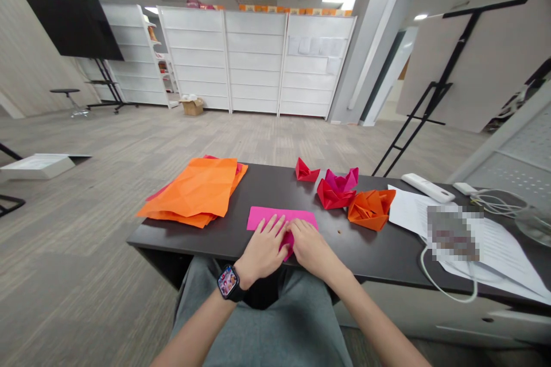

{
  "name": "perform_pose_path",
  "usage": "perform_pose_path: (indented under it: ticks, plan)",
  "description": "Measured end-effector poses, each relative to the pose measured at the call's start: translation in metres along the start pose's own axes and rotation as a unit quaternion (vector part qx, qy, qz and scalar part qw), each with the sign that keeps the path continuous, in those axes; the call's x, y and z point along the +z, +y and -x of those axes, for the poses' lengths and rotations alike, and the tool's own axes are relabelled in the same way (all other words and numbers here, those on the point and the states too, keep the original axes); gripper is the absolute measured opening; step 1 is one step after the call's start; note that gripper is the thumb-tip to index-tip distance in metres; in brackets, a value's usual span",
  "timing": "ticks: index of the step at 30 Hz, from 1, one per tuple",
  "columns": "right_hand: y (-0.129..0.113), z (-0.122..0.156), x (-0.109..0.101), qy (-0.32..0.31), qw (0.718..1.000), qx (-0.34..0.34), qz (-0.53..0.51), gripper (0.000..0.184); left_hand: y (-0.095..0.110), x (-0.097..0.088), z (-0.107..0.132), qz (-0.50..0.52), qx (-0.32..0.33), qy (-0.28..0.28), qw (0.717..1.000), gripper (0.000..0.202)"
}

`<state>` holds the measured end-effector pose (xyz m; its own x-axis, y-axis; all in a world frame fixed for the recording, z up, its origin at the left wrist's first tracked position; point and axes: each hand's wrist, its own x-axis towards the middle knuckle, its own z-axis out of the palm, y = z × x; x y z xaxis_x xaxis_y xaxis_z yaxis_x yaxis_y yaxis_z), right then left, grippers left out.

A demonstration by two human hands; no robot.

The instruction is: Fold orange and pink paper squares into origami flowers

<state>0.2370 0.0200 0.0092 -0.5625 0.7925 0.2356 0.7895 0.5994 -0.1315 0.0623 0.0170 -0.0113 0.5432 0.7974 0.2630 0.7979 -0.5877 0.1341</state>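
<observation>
A pink sheet of paper (275, 216), partly folded, lies on the dark table (387, 252) near its front edge. My left hand (263, 249), a smartwatch on its wrist, rests flat on the sheet's near part with fingers stretched out. My right hand (310, 246) lies beside it, fingers pressed down on the folded pink edge between the two hands. Neither hand lifts the paper off the table.
A stack of orange sheets (196, 190) lies at the table's left. Folded paper shapes stand behind the pink sheet: a small red one (306, 171), a pink one (342, 179), a red one (333, 196), an orange one (371, 209). White papers (495, 241), a remote (427, 187) and cables lie at the right.
</observation>
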Motion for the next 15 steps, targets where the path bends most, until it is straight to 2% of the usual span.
perform_pose_path:
  ticks: [4,8,12,15]
  plan:
    - [0.002,0.012,0.012,-0.005,0.999,0.042,0.015,0.050,0.002,-0.002,0.002,0.019,-0.014,-0.011,1.000,0.057]
    - [0.023,0.033,0.005,-0.050,0.995,0.086,0.017,0.060,0.001,-0.007,-0.001,0.045,-0.020,-0.028,0.998,0.063]
    - [0.033,0.040,-0.009,-0.076,0.993,0.085,0.006,0.064,-0.022,-0.021,0.008,0.050,-0.019,-0.046,0.998,0.060]
    - [0.031,0.045,-0.013,-0.064,0.996,0.069,0.006,0.076,-0.044,-0.033,0.031,0.026,-0.008,-0.034,0.999,0.059]
